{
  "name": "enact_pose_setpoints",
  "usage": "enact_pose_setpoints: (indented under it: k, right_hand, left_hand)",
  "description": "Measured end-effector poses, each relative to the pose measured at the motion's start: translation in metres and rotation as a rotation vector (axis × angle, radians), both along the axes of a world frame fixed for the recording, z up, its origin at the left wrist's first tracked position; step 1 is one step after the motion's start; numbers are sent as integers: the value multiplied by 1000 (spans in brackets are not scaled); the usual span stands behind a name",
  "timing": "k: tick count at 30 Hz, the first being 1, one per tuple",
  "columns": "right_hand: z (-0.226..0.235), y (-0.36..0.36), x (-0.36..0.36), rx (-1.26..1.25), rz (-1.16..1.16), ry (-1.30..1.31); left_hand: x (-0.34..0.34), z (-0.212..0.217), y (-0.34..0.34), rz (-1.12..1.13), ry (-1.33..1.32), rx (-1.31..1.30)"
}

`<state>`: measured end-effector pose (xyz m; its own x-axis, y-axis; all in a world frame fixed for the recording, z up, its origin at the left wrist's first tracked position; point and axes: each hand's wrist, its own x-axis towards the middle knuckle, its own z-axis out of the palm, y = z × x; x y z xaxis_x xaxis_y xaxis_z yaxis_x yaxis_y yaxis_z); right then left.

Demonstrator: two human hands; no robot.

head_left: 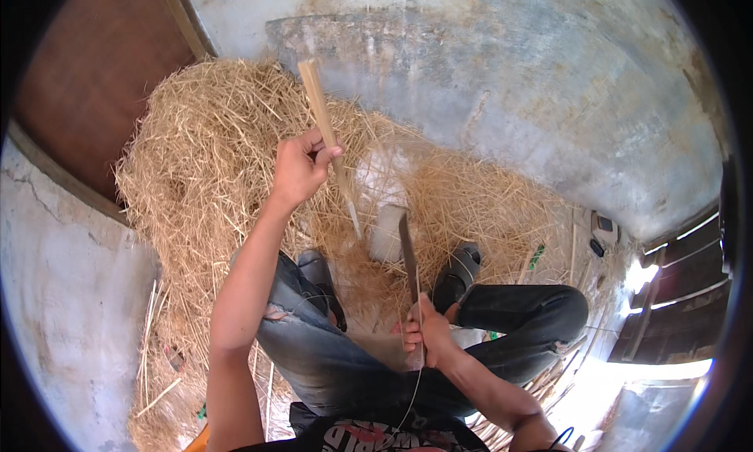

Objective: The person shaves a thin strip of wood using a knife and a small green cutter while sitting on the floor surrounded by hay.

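Note:
My left hand [300, 169] is raised ahead of me, closed around a flat pale strip of wood or bamboo [317, 99]. The strip stands tilted, wide at its upper end and tapering to a thin pale point near the block below. Lower and to the right, my right hand [427, 334] is wrapped round the handle of a long dark-bladed knife [408, 256]. Its blade points away from me, apart from the strip. Between my feet and just left of the blade's tip sits a pale grey block [386, 234] on the straw-covered floor.
A big heap of straw-like shavings [204, 138] rises at the left against the concrete wall [502, 67]. My shoes [457, 275] flank the block. A small pale device [604, 228] lies at the right by the wall, near dark slats [674, 295]. A brown board [78, 83] stands far left.

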<state>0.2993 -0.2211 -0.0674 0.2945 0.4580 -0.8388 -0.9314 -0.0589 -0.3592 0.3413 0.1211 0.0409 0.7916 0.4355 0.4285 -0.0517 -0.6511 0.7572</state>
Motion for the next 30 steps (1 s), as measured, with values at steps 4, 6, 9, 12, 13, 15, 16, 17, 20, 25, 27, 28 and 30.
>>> enact_pose_setpoints:
  k: [4, 6, 9, 12, 13, 15, 16, 17, 20, 25, 27, 28, 30]
  right_hand:
    - [66, 5, 26, 153, -66, -397]
    - [84, 7, 36, 220, -121, -513]
    - [90, 6, 42, 286, -140, -627]
    - [91, 4, 36, 254, -67, -630]
    - [91, 5, 31, 229, -34, -604]
    - [85, 5, 21, 199, 18, -546]
    - [77, 5, 17, 194, 37, -515]
    - [70, 4, 13, 189, 56, -484]
    - [57, 2, 5, 172, 97, -456]
    - [47, 5, -1, 149, 156, -456]
    - [57, 8, 4, 130, 177, -455]
    - [65, 11, 7, 161, 145, -505]
    - [88, 14, 17, 215, 75, -604]
  left_hand:
    - [-1, 16, -8, 109, -159, -42]
    - [-8, 30, -12, 232, -95, 3]
    - [-1, 29, -18, 220, -275, -41]
    - [8, 25, -18, 113, -408, -149]
    - [7, 25, -18, 113, -399, -163]
    - [5, 27, -18, 108, -380, -193]
    - [6, 28, -19, 87, -402, -200]
    - [7, 28, -19, 67, -425, -208]
    - [5, 33, -26, 20, -386, -249]
    - [13, 17, -27, 33, -187, -107]
    - [17, 13, -26, 49, -148, -62]
    - [17, 16, -26, 52, -136, -66]
    - [22, 21, -25, 51, -112, -80]
